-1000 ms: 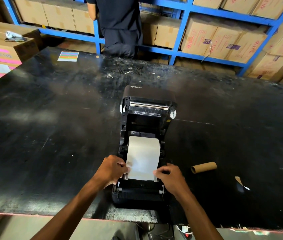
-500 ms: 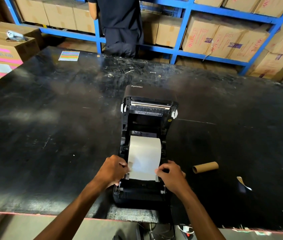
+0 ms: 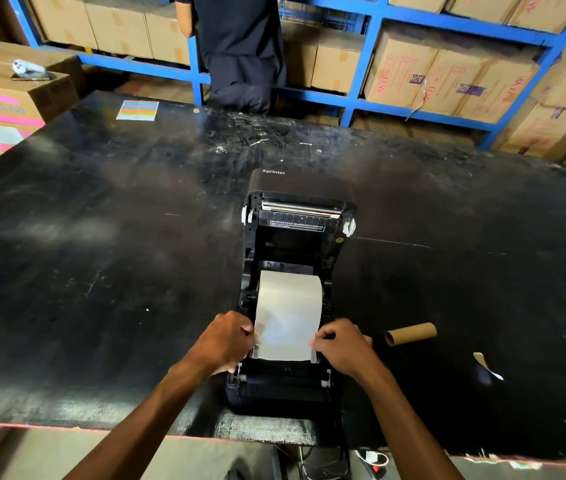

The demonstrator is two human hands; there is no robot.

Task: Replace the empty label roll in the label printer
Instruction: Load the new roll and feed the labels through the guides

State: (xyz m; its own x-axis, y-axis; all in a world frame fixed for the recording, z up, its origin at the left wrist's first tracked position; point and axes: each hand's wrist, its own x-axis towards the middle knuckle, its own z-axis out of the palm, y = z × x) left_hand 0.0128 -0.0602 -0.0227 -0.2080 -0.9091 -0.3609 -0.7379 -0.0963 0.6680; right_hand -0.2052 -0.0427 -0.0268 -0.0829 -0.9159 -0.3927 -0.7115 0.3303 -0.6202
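At the near end of the Xprinter label printer (image 3: 292, 306), left hand (image 3: 224, 341) and right hand (image 3: 342, 344) pinch the side edges of the white label strip (image 3: 286, 320), fingers closed on it. Its lid stands open, the fresh roll seated inside. Right of the printer, apart, lies the empty cardboard core (image 3: 410, 334) on the black bench (image 3: 101, 271). Beyond the printer, a person in dark clothes (image 3: 240, 46) faces blue shelving (image 3: 361, 102).

Label roll (image 3: 288, 306) in printer (image 3: 295, 292), empty core (image 3: 410, 334) right
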